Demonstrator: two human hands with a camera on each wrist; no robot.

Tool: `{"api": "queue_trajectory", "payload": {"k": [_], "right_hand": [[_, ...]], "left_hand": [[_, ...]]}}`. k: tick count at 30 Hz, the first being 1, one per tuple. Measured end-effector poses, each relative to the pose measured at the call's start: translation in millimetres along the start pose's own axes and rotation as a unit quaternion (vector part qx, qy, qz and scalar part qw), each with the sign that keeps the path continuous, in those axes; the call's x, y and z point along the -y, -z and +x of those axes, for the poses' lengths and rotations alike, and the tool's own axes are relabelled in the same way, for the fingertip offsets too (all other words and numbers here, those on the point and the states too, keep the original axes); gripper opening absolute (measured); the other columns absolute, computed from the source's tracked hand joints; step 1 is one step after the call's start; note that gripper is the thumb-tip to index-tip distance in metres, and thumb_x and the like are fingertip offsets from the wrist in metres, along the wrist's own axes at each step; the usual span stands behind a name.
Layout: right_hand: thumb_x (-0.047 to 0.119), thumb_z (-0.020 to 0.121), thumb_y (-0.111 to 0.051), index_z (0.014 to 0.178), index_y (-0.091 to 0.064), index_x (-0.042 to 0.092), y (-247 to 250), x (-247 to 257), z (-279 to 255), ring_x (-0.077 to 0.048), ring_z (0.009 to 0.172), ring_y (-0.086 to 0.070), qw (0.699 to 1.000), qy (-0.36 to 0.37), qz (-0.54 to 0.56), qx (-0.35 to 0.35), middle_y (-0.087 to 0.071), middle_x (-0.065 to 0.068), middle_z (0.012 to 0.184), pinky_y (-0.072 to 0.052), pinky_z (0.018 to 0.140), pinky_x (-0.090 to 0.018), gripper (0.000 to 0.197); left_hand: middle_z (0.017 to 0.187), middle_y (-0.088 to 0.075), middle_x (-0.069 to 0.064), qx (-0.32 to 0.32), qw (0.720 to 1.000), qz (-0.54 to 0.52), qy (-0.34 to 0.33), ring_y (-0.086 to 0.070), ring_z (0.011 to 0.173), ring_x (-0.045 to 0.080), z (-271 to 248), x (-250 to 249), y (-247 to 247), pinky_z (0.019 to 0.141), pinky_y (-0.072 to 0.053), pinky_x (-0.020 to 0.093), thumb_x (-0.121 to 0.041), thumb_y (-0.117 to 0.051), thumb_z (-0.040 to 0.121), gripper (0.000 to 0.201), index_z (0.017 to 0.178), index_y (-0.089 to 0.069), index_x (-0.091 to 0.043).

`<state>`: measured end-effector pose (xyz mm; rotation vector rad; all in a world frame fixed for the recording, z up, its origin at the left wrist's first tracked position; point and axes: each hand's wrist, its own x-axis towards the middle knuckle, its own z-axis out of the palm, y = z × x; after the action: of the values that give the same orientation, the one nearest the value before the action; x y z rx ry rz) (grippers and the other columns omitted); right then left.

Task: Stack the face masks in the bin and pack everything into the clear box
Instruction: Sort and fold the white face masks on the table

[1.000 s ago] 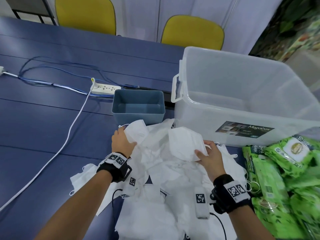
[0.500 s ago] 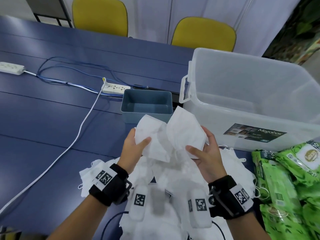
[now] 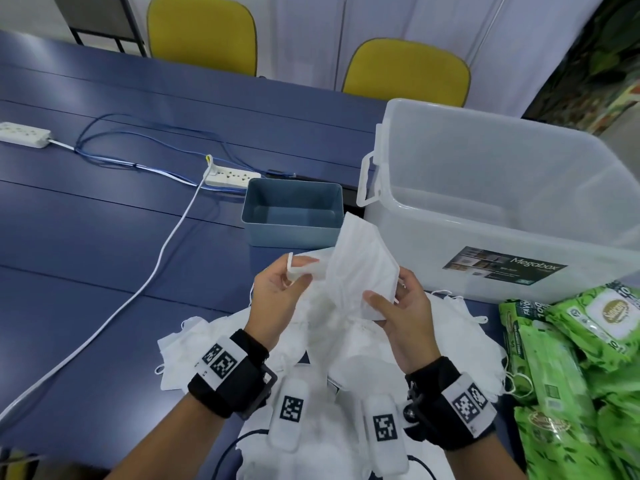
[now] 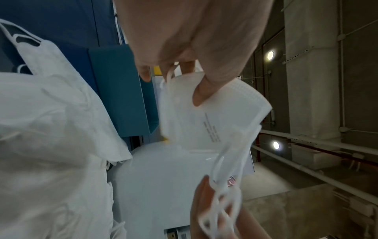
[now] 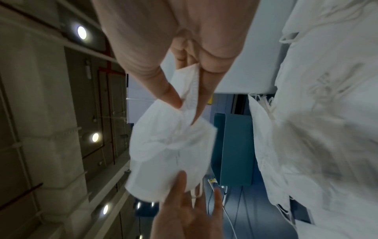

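Both hands hold white face masks up above a loose pile of masks on the blue table. My left hand pinches one folded mask by its end, thumb on top. My right hand pinches a second mask by its edge, between thumb and fingers. The two masks overlap between the hands. Just behind them stands the small blue-grey bin with nothing in it. The clear box, labelled Megabox, stands to the right, with nothing inside.
Green wet-wipe packs lie piled at the right edge. A white power strip with white and blue cables crosses the table to the left of the bin. A second strip lies far left. Two yellow chairs stand behind the table.
Both hands lifted a mask each off the pile and brought them together, higher and closer to the bin. The right mask now stands more upright.
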<state>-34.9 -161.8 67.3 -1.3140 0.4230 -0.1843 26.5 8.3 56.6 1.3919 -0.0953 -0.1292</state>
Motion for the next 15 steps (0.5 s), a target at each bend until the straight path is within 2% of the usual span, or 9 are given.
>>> {"api": "queue_trajectory", "payload": {"k": [2, 4, 5, 7, 9, 10, 13, 15], "right_hand": [[-0.012, 0.081, -0.062, 0.107, -0.054, 0.019, 6.6, 5.0, -1.1, -0.017, 0.080, -0.068, 0.998, -0.013, 0.057, -0.015, -0.068, -0.004, 0.098, -0.056, 0.058, -0.031, 0.041], [-0.012, 0.085, -0.055, 0.116, -0.050, 0.026, 14.5, 6.6, -1.0, -0.018, 0.080, -0.067, 0.994, -0.017, 0.101, -0.043, -0.063, -0.008, 0.105, -0.053, 0.053, -0.028, 0.050], [-0.012, 0.086, -0.054, 0.121, -0.048, 0.033, 17.5, 6.6, -0.6, -0.020, 0.081, -0.064, 0.992, -0.017, 0.113, -0.057, -0.061, -0.009, 0.107, -0.051, 0.051, -0.027, 0.057], [-0.013, 0.086, -0.052, 0.127, -0.045, 0.042, 20.2, 4.5, -0.5, -0.023, 0.086, -0.060, 0.991, -0.010, 0.111, -0.070, -0.058, -0.009, 0.108, -0.048, 0.051, -0.026, 0.068], [-0.014, 0.086, -0.047, 0.121, -0.055, 0.036, 17.8, 2.1, -1.8, -0.023, 0.090, -0.056, 0.995, 0.005, 0.075, -0.064, -0.057, -0.008, 0.110, -0.047, 0.050, -0.026, 0.061], [-0.014, 0.087, -0.045, 0.114, -0.061, 0.031, 15.6, 1.3, -2.6, -0.024, 0.092, -0.055, 0.997, 0.008, 0.058, -0.058, -0.057, -0.009, 0.116, -0.048, 0.050, -0.027, 0.055], [-0.012, 0.088, -0.046, 0.103, -0.068, 0.024, 8.7, 0.1, -3.6, -0.030, 0.097, -0.059, 0.996, -0.010, 0.076, -0.039, -0.055, -0.016, 0.130, -0.054, 0.062, -0.034, 0.045], [-0.009, 0.089, -0.050, 0.104, -0.068, 0.021, 4.2, 0.8, -3.8, -0.034, 0.102, -0.060, 0.994, -0.031, 0.100, -0.029, -0.056, -0.018, 0.131, -0.053, 0.079, -0.046, 0.038]], "left_hand": [[0.104, -0.069, -0.012, -0.017, 0.999, 0.019, -0.027, -0.058, 0.101, 0.015, 2.7, 2.7, 5.2, 0.073, -0.044, 0.029, 0.009, -0.055, 0.075, 0.039, 0.067, -0.070, -0.025], [0.112, -0.064, -0.010, -0.036, 0.998, 0.016, -0.057, -0.055, 0.106, 0.011, 5.1, 3.2, 9.2, 0.085, -0.046, 0.037, 0.012, -0.054, 0.072, 0.046, 0.055, -0.069, -0.028], [0.115, -0.062, -0.006, -0.038, 0.996, 0.015, -0.076, -0.055, 0.109, 0.011, 5.2, 2.2, 9.7, 0.092, -0.045, 0.038, 0.011, -0.055, 0.071, 0.045, 0.053, -0.068, -0.028], [0.119, -0.060, -0.001, -0.027, 0.994, 0.021, -0.103, -0.053, 0.113, 0.013, 3.7, 0.3, 8.1, 0.097, -0.043, 0.030, 0.008, -0.056, 0.069, 0.041, 0.051, -0.066, -0.027], [0.120, -0.058, 0.002, -0.017, 0.993, 0.025, -0.112, -0.053, 0.111, 0.009, 1.4, 1.0, 4.8, 0.093, -0.042, 0.019, 0.011, -0.056, 0.068, 0.041, 0.049, -0.065, -0.025], [0.121, -0.057, 0.004, -0.013, 0.993, 0.029, -0.117, -0.053, 0.110, 0.008, 0.4, 2.4, 3.2, 0.091, -0.042, 0.016, 0.013, -0.055, 0.068, 0.042, 0.049, -0.065, -0.023], [0.122, -0.052, 0.009, -0.008, 0.989, 0.047, -0.140, -0.051, 0.112, 0.005, -1.7, 5.1, -2.7, 0.090, -0.039, 0.012, 0.015, -0.056, 0.070, 0.031, 0.052, -0.064, -0.008], [0.120, -0.051, 0.000, 0.006, 0.988, 0.045, -0.146, -0.051, 0.109, -0.003, -3.7, 3.8, -9.6, 0.088, -0.039, 0.008, 0.022, -0.056, 0.071, 0.026, 0.058, -0.064, 0.001]]}}
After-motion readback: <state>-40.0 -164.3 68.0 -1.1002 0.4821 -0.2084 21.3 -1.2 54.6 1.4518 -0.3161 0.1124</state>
